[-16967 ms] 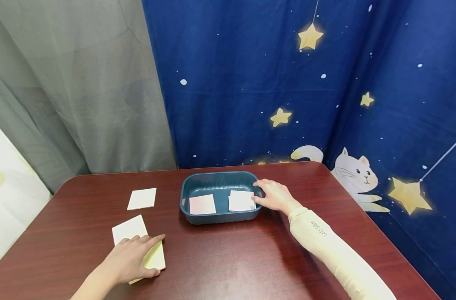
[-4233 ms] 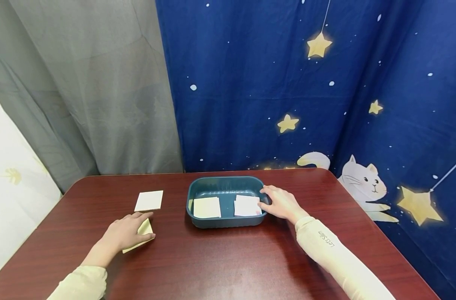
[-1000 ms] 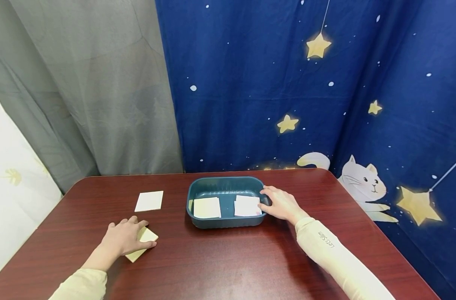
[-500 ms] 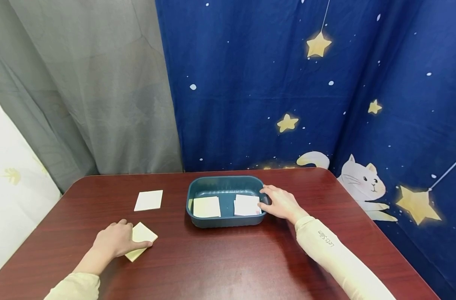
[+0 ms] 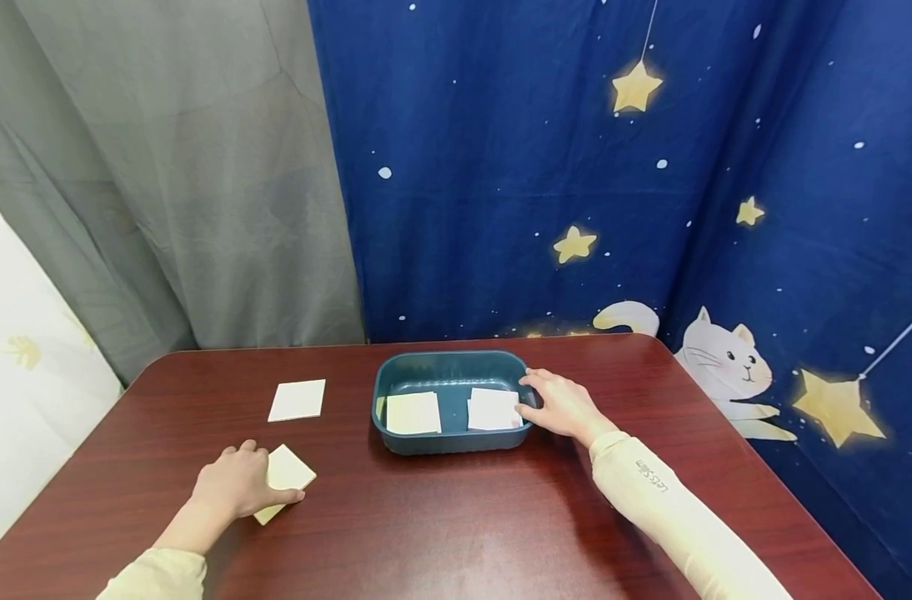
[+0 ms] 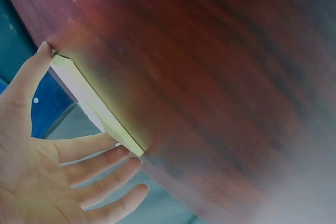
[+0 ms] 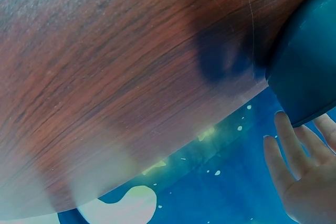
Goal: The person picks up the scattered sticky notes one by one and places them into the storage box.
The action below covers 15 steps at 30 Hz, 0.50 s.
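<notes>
In the head view my left hand (image 5: 234, 482) spans a pale yellow sticky note pad (image 5: 289, 471) lying on the left of the table. The left wrist view shows its thumb at one corner of the pad (image 6: 92, 100) and the fingertips at the opposite end. My right hand (image 5: 564, 404) holds the right end of a dark teal plastic bin (image 5: 448, 442), fingertips and thumb over its rim. Inside the bin are two stacks: a pale yellow-topped stack (image 5: 413, 414) at left and a white-topped stack (image 5: 493, 408) at right.
A single white square pad (image 5: 297, 401) lies beyond the left hand, left of the bin. The reddish-brown wooden table (image 5: 441, 525) ends at rounded back corners. Grey and blue star-patterned curtains (image 5: 501, 167) hang behind it.
Since 17 s ago, a white pad left the table's left side and the bin's left stack turned from pink-topped to yellow-topped. Lately the yellow pad turned, and my left hand shifted slightly left on it.
</notes>
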Available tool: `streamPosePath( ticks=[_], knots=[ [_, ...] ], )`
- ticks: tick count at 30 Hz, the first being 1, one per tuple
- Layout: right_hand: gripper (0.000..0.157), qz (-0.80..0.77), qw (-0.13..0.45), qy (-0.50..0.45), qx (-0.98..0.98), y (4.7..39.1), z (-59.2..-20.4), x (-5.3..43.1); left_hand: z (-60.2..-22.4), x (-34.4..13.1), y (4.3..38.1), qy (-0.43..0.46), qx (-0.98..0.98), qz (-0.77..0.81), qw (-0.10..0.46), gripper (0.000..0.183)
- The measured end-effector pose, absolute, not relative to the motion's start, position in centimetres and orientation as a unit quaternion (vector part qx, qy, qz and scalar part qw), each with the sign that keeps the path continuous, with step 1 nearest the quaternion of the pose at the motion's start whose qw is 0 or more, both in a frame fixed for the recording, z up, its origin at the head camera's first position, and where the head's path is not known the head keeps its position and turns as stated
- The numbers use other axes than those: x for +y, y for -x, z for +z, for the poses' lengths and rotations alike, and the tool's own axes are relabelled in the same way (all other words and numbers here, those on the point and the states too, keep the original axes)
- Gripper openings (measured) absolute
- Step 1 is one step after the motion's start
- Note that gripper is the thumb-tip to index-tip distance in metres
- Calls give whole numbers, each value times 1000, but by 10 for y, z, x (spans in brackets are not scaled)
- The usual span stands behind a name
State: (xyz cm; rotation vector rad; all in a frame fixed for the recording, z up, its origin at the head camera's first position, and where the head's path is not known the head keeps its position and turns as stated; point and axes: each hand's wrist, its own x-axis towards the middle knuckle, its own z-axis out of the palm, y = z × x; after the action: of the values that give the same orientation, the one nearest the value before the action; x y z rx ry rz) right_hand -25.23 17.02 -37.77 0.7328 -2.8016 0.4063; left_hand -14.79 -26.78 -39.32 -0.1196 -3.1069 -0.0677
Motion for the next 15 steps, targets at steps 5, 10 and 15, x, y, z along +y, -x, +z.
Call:
streamPosePath(
  ticks=[5, 10, 15],
  knots=[
    [49, 135, 109, -250, -953, 252, -376, 170, -395, -268, 149, 51, -998, -30, 24, 87],
    [49, 134, 109, -250, -953, 252, -377, 170, -396, -269, 150, 59, -997, -36, 38, 87],
    [48, 134, 109, -252, -952, 252, -378, 170, -397, -267, 150, 64, -996, -42, 50, 85]
  ],
)
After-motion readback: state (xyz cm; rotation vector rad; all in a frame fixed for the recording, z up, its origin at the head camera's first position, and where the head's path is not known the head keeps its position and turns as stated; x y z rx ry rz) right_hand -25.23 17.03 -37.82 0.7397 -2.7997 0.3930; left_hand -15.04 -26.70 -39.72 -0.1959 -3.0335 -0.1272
